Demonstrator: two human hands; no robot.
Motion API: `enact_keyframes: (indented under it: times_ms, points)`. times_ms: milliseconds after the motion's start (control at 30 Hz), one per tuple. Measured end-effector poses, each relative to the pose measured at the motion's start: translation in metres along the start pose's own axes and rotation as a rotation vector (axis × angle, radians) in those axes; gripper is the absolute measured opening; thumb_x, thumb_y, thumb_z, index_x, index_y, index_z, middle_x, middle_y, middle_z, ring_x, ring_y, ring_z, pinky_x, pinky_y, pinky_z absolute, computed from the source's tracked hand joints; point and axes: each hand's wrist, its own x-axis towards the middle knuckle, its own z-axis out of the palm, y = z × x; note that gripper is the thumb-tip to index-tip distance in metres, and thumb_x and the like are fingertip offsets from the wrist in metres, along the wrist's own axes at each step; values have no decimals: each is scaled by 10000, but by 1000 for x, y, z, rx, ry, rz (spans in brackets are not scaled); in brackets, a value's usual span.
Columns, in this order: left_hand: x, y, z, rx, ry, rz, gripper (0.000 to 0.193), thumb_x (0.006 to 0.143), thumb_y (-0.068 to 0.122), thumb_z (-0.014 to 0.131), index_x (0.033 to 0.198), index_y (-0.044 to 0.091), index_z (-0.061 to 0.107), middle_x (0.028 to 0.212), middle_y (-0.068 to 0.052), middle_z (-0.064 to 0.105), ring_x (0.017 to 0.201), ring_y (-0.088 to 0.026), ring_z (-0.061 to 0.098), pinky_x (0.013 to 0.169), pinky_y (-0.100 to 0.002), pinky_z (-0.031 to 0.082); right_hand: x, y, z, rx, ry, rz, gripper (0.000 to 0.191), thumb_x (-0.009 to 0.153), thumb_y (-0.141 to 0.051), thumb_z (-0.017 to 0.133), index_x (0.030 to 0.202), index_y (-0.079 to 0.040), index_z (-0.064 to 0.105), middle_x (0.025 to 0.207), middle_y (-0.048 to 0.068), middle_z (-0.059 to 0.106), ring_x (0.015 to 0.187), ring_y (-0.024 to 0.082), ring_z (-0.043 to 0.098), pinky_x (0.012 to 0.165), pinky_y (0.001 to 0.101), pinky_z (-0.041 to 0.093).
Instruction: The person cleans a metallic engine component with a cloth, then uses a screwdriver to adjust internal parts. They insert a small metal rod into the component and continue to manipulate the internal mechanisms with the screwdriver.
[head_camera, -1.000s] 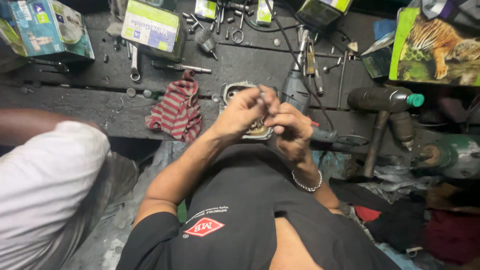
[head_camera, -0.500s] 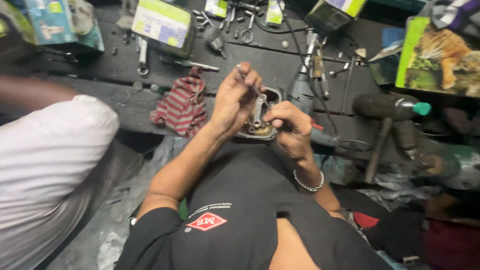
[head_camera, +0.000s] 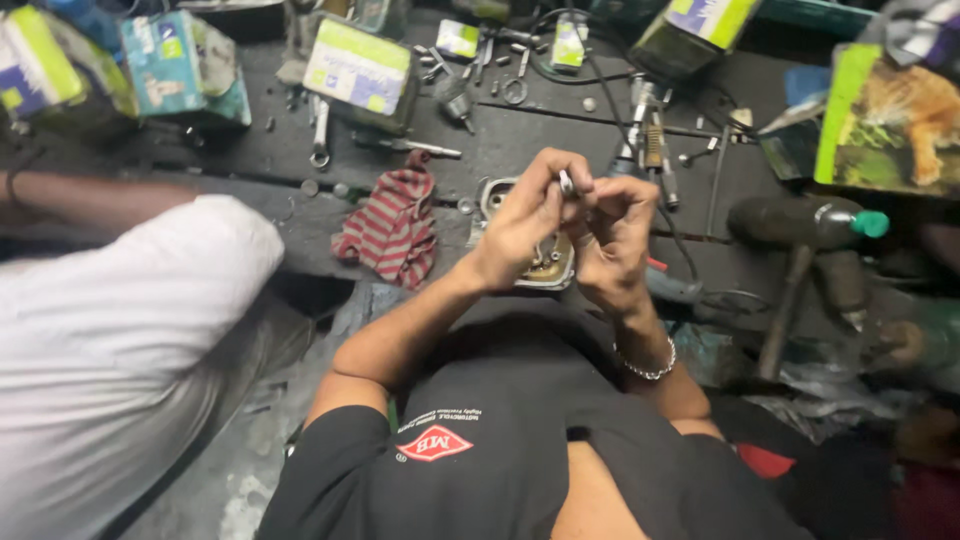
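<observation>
Both my hands are raised together over the dark workbench (head_camera: 250, 150). My left hand (head_camera: 525, 225) pinches a small shiny metal piece (head_camera: 566, 183) between thumb and fingertips. My right hand (head_camera: 615, 240), with a metal bracelet at its wrist, curls its fingers against the same piece from the right. Just below the hands a grey metal engine casing (head_camera: 548, 268) lies on the bench, mostly hidden by them.
A red striped rag (head_camera: 390, 228) lies left of the casing. Another person in a white shirt (head_camera: 110, 340) leans in at the left. Cartons (head_camera: 358, 68), wrenches, loose bolts, a power tool (head_camera: 800, 222) and a tiger-print box (head_camera: 893, 118) crowd the bench.
My hands have lifted off the casing and closed together higher up around the small piece. The view has shifted slightly.
</observation>
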Motion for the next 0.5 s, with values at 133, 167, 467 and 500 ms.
enact_keyframes:
  times_ms: [133,167,467,500]
  points:
    - [18,30,15,553,-113,450,372,911,251,483,1245,90,452,1017,-52,532,971,-221,441,1030,-449,281,13,-37,-4,-232,-28,-239,525,1033,-99,652,1381,-108,259,1170,126,559,1027,167,583,942,275,484]
    - [24,37,20,555,-125,489,370,920,279,498,1235,89,452,1020,-51,544,977,-222,451,1020,-453,276,16,-48,-5,-303,-52,-312,574,983,-146,668,1373,-120,248,1151,125,560,997,170,587,918,280,492]
    - [-5,153,14,7,-467,1077,240,974,167,601,1182,61,546,1032,-80,607,995,-251,553,952,-422,392,88,37,-27,-191,-119,150,132,1049,84,538,1111,-27,502,1034,76,607,947,151,615,849,303,540]
    - [-8,155,7,58,-465,1034,222,979,143,611,1177,57,559,1033,-85,612,996,-254,565,945,-416,410,88,45,-36,-172,-154,116,144,1048,104,502,1105,-28,512,1049,78,601,949,143,609,866,299,550]
